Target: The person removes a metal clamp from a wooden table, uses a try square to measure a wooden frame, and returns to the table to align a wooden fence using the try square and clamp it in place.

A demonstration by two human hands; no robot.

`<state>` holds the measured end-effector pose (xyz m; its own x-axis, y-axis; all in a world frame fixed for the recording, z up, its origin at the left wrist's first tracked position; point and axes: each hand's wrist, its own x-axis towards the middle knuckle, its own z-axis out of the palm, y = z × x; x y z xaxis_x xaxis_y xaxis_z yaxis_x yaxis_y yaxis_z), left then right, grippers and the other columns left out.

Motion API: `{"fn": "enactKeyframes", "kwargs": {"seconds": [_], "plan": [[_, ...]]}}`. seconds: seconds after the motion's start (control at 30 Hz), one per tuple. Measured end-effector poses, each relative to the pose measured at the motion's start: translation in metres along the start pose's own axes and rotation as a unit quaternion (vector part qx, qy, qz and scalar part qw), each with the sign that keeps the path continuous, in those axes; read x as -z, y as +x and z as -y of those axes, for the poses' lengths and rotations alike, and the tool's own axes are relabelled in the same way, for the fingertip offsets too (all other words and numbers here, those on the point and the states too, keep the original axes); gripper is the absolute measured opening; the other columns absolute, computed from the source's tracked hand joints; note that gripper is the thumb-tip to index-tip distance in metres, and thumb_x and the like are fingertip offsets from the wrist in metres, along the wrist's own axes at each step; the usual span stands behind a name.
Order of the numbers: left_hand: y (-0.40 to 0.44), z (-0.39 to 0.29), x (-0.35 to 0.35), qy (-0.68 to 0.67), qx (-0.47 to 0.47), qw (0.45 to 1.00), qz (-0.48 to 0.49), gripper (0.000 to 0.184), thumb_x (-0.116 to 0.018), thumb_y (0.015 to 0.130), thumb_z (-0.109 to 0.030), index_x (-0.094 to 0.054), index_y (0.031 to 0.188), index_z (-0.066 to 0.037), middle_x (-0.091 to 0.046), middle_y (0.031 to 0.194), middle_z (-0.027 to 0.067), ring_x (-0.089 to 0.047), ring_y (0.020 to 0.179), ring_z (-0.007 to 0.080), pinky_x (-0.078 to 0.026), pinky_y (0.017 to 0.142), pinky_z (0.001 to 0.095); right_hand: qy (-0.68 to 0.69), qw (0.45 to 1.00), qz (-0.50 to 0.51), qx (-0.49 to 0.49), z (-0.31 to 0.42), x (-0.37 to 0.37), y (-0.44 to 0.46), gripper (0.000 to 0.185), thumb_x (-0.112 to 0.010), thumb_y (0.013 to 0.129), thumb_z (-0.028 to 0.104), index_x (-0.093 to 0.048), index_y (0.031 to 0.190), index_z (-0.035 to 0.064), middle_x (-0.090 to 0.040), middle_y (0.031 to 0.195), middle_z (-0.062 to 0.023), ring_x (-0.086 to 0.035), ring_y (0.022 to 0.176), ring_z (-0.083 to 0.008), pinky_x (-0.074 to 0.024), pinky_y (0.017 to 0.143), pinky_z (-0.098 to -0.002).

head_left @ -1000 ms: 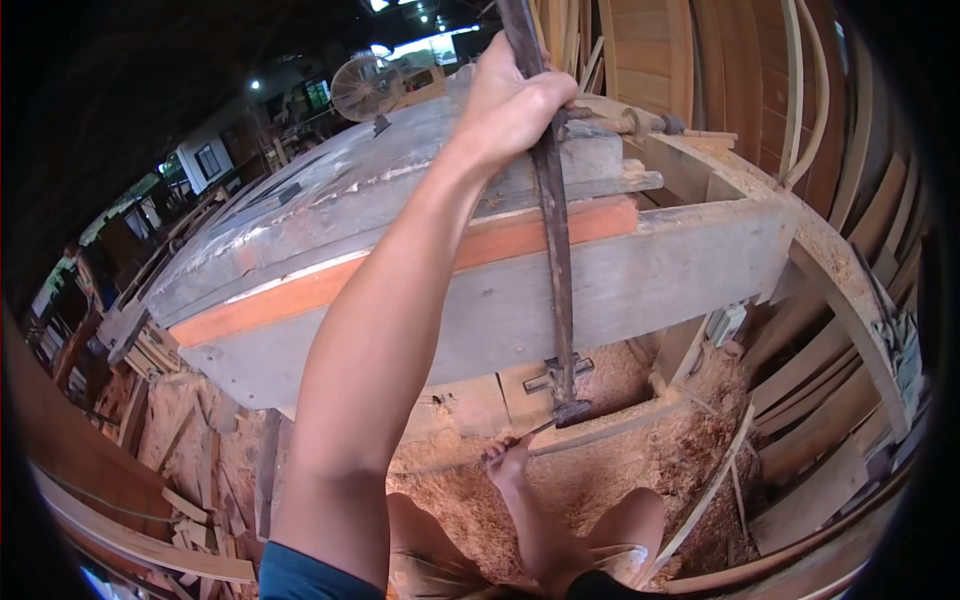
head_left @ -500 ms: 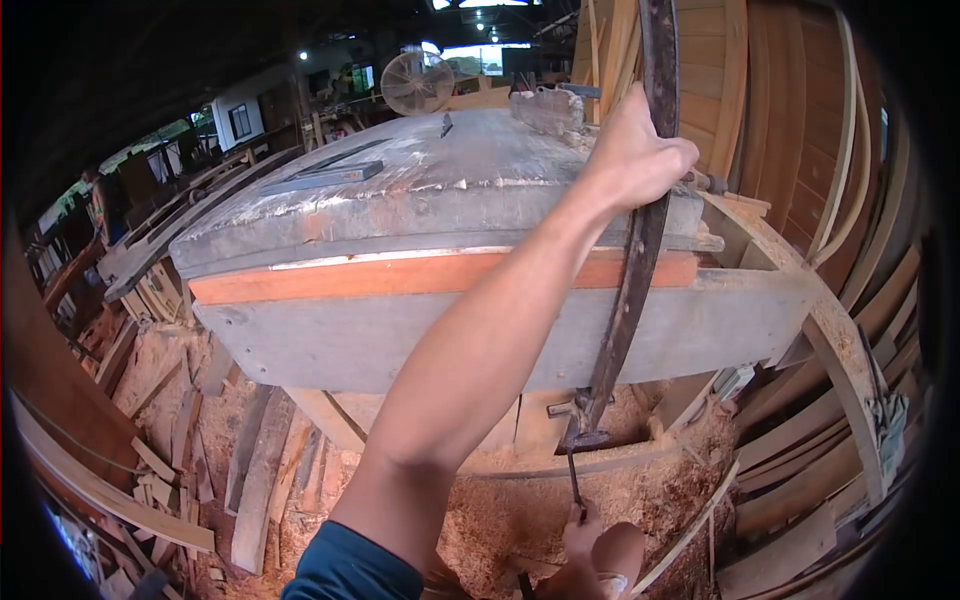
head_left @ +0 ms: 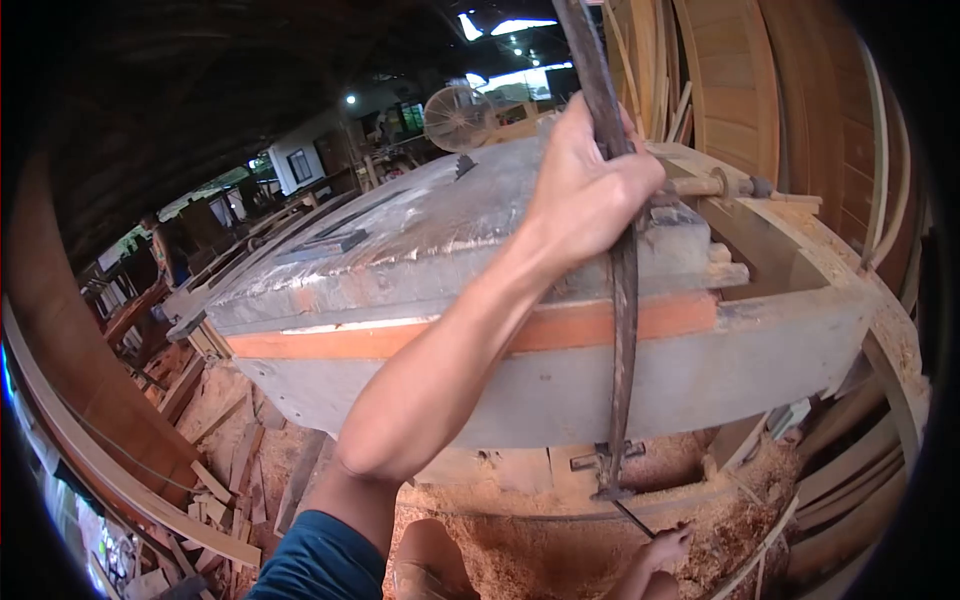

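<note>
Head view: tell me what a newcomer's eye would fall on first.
Probably the left hand, gripping a long dark bar near upright, right of picture centre. Next comes the bright orange strip between the grey slab above and grey board below. Then the round fan beyond the slab.

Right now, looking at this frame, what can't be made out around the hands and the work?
All in the head view:
- Dark bar: its upper end is cut off by the top edge.
- The stretch of bar inside the left hand: hidden by that hand.
- Right hand: too small and blurred to tell its grip on the thin rod.
- Orange strip: middle hidden by the left forearm.
</note>
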<state>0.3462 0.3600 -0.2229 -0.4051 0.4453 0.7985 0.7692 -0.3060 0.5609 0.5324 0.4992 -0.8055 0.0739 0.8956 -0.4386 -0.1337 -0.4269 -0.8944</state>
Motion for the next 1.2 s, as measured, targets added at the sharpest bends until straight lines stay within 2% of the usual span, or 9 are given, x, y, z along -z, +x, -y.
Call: {"fn": "enactKeyframes", "kwargs": {"seconds": [0.23, 0.33, 0.47, 0.63, 0.7, 0.8, 0.87, 1.03, 1.2], "plan": [[-0.001, -0.004, -0.005, -0.014, 0.018, 1.0, -0.004, 0.032, -0.064, 0.074, -0.004, -0.048, 0.101, -0.002, -0.052, 0.079, 0.0038, -0.054, 0.073, 0.0139, -0.046, 0.065, 0.0313, -0.159, 0.974, -0.017, 0.16, -0.024, -0.109, 0.137, 0.046, -0.053, 0.101, 0.037, -0.067, 0.107, -0.0057, -0.07, 0.099, -0.0175, -0.064, 0.089, -0.0309, -0.0504, 0.08, -0.0441], [-0.003, -0.007, -0.001, -0.026, 0.02, 0.999, -0.003, 0.042, -0.065, 0.074, -0.004, -0.046, 0.111, 0.001, -0.054, 0.09, 0.0124, -0.056, 0.085, 0.0234, -0.047, 0.075, 0.0365, 0.012, 0.962, 0.27, -0.031, 0.008, -0.09, 0.103, 0.052, -0.05, 0.102, 0.045, -0.059, 0.12, -0.0031, -0.069, 0.103, -0.0106, -0.064, 0.095, -0.0278, -0.0499, 0.086, -0.0435], [0.004, -0.037, 0.019, -0.068, 0.187, 0.976, 0.091, 0.06, -0.069, 0.075, -0.008, -0.04, 0.126, 0.008, -0.057, 0.11, 0.0323, -0.062, 0.103, 0.0445, -0.048, 0.086, 0.0488, -0.283, 0.923, 0.26, -0.021, 0.019, -0.04, 0.009, 0.086, -0.038, 0.1, 0.064, -0.02, 0.158, 0.0029, -0.019, 0.165, -0.0158, -0.033, 0.146, -0.0364, -0.0316, 0.116, -0.0485], [-0.038, -0.041, 0.016, 0.077, 0.057, 0.995, -0.023, 0.093, -0.079, 0.079, -0.016, -0.022, 0.15, 0.0, -0.044, 0.137, 0.03, -0.053, 0.121, 0.0402, -0.045, 0.102, 0.0478, -0.419, 0.886, 0.181, 0.086, 0.106, 0.028, -0.15, 0.067, -0.044, 0.1, 0.054, -0.036, 0.147, 0.0065, -0.042, 0.145, -0.0185, -0.043, 0.132, -0.037, -0.0377, 0.108, -0.048], [-0.087, -0.078, 0.045, 0.05, 0.177, 0.983, 0.009, 0.086, -0.071, 0.09, -0.021, -0.019, 0.155, -0.002, -0.031, 0.154, 0.0265, -0.036, 0.139, 0.0436, -0.034, 0.114, 0.0474, -0.456, 0.84, 0.282, 0.086, 0.14, 0.051, -0.213, 0.06, -0.048, 0.099, 0.049, -0.042, 0.14, 0.005, -0.048, 0.135, -0.018, -0.049, 0.124, -0.036, -0.0412, 0.103, -0.0465], [-0.219, -0.133, 0.114, 0.026, 0.402, 0.893, 0.2, 0.027, -0.06, 0.098, -0.033, -0.067, 0.106, -0.008, -0.066, 0.085, 0.0194, -0.066, 0.083, 0.0404, -0.051, 0.074, 0.0484, -0.504, 0.746, 0.433, 0.043, 0.199, 0.085, -0.303, 0.051, -0.054, 0.098, 0.043, -0.052, 0.129, 0.0027, -0.058, 0.121, -0.0173, -0.057, 0.112, -0.0345, -0.0466, 0.096, -0.0444], [-0.202, -0.248, 0.211, 0.063, 0.608, 0.753, 0.245, 0.03, -0.06, 0.097, -0.036, -0.07, 0.105, -0.009, -0.068, 0.088, 0.018, -0.066, 0.087, 0.0401, -0.052, 0.075, 0.0475, -0.522, 0.682, 0.512, 0.002, 0.235, 0.1, -0.354, 0.045, -0.058, 0.097, 0.038, -0.058, 0.122, 0.0011, -0.064, 0.112, -0.0168, -0.063, 0.103, -0.0336, -0.0501, 0.092, -0.0429], [-0.294, -0.351, 0.34, -0.003, 0.677, 0.729, 0.103, 0.025, -0.064, 0.095, -0.027, -0.071, 0.114, -0.011, -0.072, 0.111, 0.0103, -0.068, 0.106, 0.0233, -0.052, 0.094, 0.0386, -0.448, 0.59, 0.624, 0.249, 0.331, 0.025, -0.479, 0.014, -0.068, 0.09, 0.013, -0.069, 0.095, -0.0002, -0.071, 0.079, -0.0135, -0.07, 0.072, -0.0283, -0.056, 0.073, -0.0362], [-0.158, -0.393, 0.427, -0.055, 0.416, 0.891, -0.176, 0.008, -0.067, 0.088, -0.008, -0.062, 0.083, -0.003, -0.067, 0.094, 0.0121, -0.062, 0.085, 0.022, -0.049, 0.076, 0.0362, -0.265, 0.557, 0.637, 0.462, 0.373, -0.134, -0.569, 0.01, -0.065, 0.091, 0.005, -0.066, 0.099, -0.0012, -0.064, 0.08, -0.0088, -0.059, 0.071, -0.0189, -0.0492, 0.072, -0.0314]]}}
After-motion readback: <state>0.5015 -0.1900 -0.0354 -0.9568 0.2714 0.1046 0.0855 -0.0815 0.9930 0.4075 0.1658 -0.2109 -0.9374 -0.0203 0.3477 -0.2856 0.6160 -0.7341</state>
